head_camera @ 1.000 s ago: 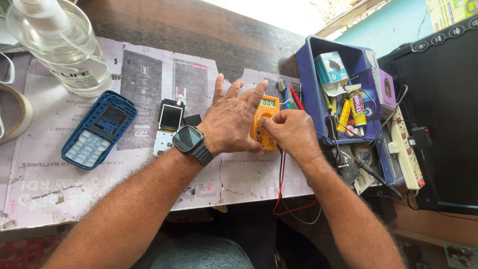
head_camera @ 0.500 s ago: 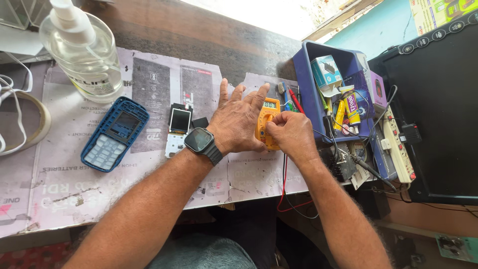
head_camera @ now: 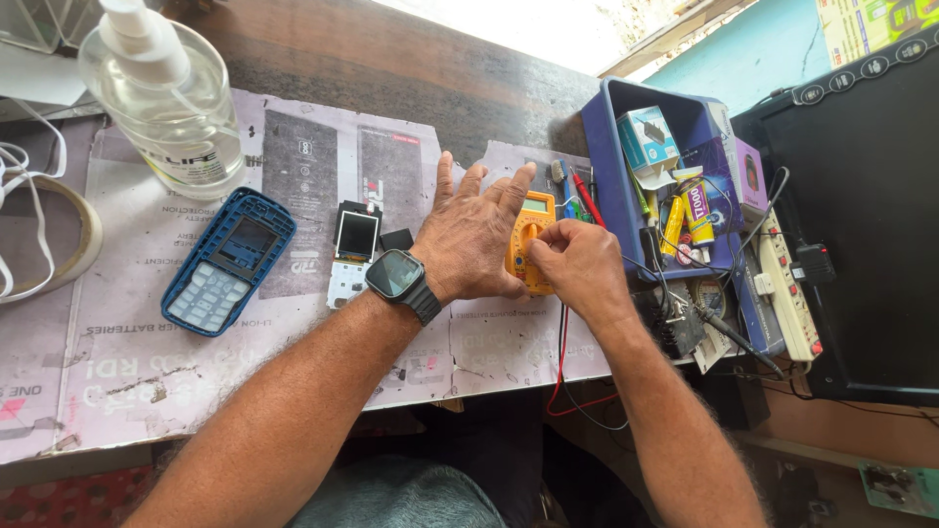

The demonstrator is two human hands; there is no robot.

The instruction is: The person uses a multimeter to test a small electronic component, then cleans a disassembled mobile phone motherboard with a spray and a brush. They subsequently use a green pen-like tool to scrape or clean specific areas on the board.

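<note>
Hands meet over a small yellow multimeter (head_camera: 529,242) lying on the printed paper sheet (head_camera: 293,323) that covers the dark wooden bench (head_camera: 391,68). The left hand (head_camera: 474,240) lies flat with fingers spread, its palm pressing the meter's left edge, a black square-faced watch (head_camera: 396,276) on the wrist. The right hand (head_camera: 579,266) curls into a pinch, thumb and forefinger closed on the round dial at the meter's middle. Red and black leads (head_camera: 560,362) trail off the bench edge below. Left of the hands lie a bare phone board with a small glossy screen (head_camera: 354,252) and a blue plastic phone shell (head_camera: 228,261). A clear pump bottle (head_camera: 166,98) stands behind; a blue plastic bin (head_camera: 611,166), crammed with tubes and boxes, sits just right of the meter.
</note>
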